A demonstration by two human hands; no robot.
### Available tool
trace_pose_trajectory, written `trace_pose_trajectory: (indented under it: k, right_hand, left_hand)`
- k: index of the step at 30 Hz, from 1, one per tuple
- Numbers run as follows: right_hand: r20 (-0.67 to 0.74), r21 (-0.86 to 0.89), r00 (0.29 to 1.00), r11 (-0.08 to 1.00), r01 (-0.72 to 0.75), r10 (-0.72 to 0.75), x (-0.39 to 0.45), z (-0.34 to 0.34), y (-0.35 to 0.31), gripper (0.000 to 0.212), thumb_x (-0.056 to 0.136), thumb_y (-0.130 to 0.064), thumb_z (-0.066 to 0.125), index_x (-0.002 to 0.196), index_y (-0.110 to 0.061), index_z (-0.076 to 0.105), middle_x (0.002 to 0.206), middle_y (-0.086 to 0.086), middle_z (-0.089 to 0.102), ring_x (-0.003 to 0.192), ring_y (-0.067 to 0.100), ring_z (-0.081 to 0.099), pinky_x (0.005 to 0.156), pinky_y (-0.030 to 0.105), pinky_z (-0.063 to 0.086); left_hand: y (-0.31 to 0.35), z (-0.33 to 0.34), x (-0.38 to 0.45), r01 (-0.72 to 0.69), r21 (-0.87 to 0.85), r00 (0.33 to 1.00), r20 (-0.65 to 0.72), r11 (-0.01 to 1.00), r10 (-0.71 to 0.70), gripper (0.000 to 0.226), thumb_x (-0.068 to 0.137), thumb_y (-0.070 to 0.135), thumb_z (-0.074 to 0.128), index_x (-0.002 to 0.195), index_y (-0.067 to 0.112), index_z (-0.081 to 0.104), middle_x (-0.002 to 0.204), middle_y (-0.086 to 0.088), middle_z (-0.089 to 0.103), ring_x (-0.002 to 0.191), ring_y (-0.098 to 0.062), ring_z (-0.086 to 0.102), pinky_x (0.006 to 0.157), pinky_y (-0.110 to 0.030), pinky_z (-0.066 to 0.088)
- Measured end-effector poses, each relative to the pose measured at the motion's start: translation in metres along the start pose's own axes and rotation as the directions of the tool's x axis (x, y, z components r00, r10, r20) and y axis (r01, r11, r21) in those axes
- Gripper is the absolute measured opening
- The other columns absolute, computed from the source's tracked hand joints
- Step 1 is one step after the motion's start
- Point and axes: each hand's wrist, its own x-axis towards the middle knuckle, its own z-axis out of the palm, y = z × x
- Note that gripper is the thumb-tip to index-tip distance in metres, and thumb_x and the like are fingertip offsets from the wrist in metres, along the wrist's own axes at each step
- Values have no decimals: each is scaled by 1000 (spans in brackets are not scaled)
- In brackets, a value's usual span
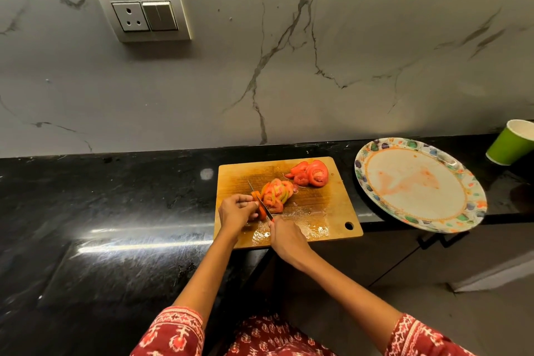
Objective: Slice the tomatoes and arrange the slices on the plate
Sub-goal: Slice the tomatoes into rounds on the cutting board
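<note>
Nearest the camera, two patterned red sleeves (173, 332) lead out to the hands. The right hand (286, 237) is curled round the handle of a knife (261, 202), whose blade angles across the last piece of tomato (261, 211). The left hand (235, 211) pinches that end piece, fingertips bent just beside the blade. Both work over a wet wooden cutting board (318, 211) lying at the edge of the black counter (115, 196). Just beyond the blade, cut slices (276, 195) lean together in a row; a second pile of slices (313, 173) sits at the board's far right corner. To the right, a flower-rimmed plate (419, 182), smeared with juice, overhangs the counter edge. Farther right stands a green paper cup (513, 143). On the marble wall behind is a socket plate (143, 13).
</note>
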Motion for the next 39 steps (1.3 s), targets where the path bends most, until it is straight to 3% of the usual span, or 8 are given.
trace_pose_trajectory:
  k: [4,8,13,19,23,33,36,39]
  right_hand:
    - [-1,18,1000,1000,-1,1,1,-1,1,34,102,-28,29,110,-4,53,106,18,61,96,35,57,67,31,33]
    - [6,8,1000,1000,-4,4,1,-1,-2,34,102,-27,29,112,-4,52,108,19,60,100,35,57,69,32,33]
    - [-2,2,1000,1000,3,-3,-1,-1,-1,32,102,-26,30,112,-5,52,107,18,60,98,35,57,68,32,34]
    - [8,-23,1000,1000,14,-14,-11,0,10,33,103,-27,29,116,-5,50,106,17,61,97,34,59,68,32,35]
    - [15,-49,1000,999,14,-13,-14,-1,9,33,103,-27,29,116,-5,49,107,17,61,99,35,58,69,34,36]
    - [29,-30,1000,1000,-4,5,-1,-3,2,32,102,-25,30,115,-4,51,113,18,60,104,36,56,76,36,41]
    - [22,-16,1000,1000,-4,4,-1,-2,4,32,102,-26,30,116,-6,51,112,18,60,103,36,56,75,36,41]
    - [18,0,1000,1000,-4,4,-2,-1,6,32,102,-27,30,118,-7,50,110,18,61,102,36,57,76,37,43]
  left_hand:
    - [2,4,-1,100,-21,993,65,995,-99,3,82,4,67,81,6,65,67,-3,65,45,-3,60,52,-18,53]
    - [5,6,0,101,38,994,29,994,-102,13,83,4,65,71,8,67,61,-3,64,37,-1,53,44,-15,46]
    - [3,9,0,83,105,996,-40,991,-79,9,81,8,68,72,7,70,67,-5,68,46,-6,54,49,-19,44]
    - [10,7,-3,51,138,998,20,989,-54,14,82,4,66,69,10,65,66,-6,67,40,-1,57,51,-19,51]
    - [11,6,-5,58,134,998,12,989,-61,13,82,4,66,70,9,66,68,-7,69,47,-7,62,54,-20,53]
    - [13,6,-11,17,148,1000,-27,989,-13,5,81,4,68,77,7,66,71,-8,68,44,-5,62,49,-17,53]
    - [10,8,-14,41,131,998,-48,991,-35,9,79,7,71,70,7,69,71,-8,70,48,-8,64,59,-26,58]
    - [8,10,-15,69,121,997,-34,990,-66,17,78,8,73,62,10,69,68,-5,70,46,-8,63,57,-25,57]
